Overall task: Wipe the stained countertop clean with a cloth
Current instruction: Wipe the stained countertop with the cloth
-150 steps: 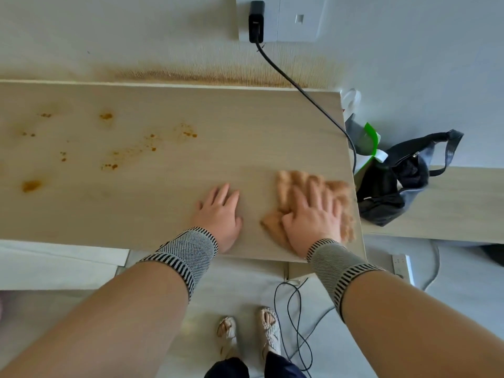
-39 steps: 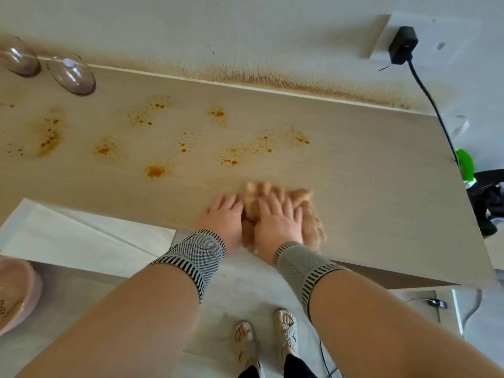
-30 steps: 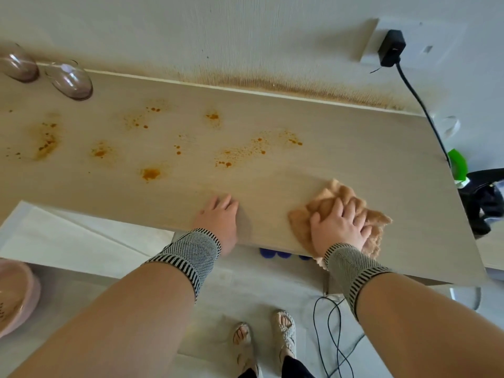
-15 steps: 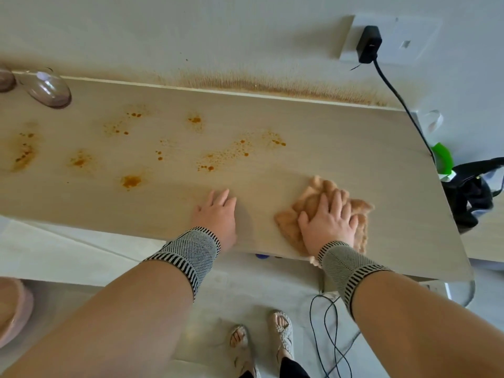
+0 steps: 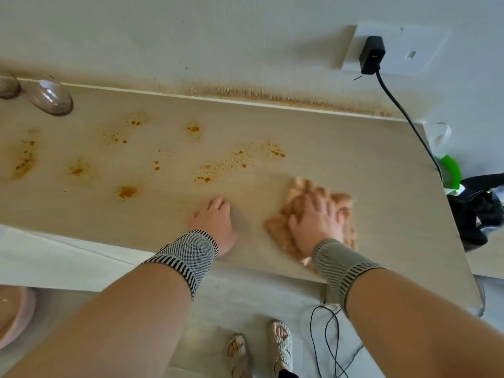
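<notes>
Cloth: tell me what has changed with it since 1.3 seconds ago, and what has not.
The right hand has slid the cloth rightward along the countertop's near edge, away from the left hand, which it sat right beside before. The right hand still presses flat on the cloth; nothing was let go. The left hand stays flat on the countertop, and the orange stains remain unwiped.

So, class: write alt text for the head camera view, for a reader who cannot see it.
A person's right hand presses a tan cloth onto a pale wooden countertop, while the left hand rests flat beside it. Orange stains dot the surface to the left, not yet wiped.
</notes>
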Motion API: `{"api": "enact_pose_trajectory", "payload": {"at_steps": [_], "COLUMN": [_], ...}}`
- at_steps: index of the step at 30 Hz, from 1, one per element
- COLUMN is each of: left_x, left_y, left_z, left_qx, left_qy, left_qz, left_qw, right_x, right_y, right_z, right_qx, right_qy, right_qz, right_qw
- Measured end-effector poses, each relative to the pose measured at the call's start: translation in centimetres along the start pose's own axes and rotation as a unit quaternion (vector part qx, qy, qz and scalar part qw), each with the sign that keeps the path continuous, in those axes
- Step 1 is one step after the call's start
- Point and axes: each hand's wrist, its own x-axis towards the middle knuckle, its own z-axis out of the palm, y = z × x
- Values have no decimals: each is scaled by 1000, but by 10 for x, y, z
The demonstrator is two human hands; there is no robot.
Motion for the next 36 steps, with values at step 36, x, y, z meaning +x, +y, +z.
{"api": "enact_pose_trajectory", "payload": {"at_steps": [36], "left_x": [24], "left_y": [-4], "left_z": [-16], "left_qx": [-26], "left_qy": [91], "left_qz": [-50], "left_qw": [994], "right_x": [57], "right_y": [-58], "right_z": [-7], "right_qx": [13], "right_qy": [-32], "right_qz": [6], "right_qw": [999]}}
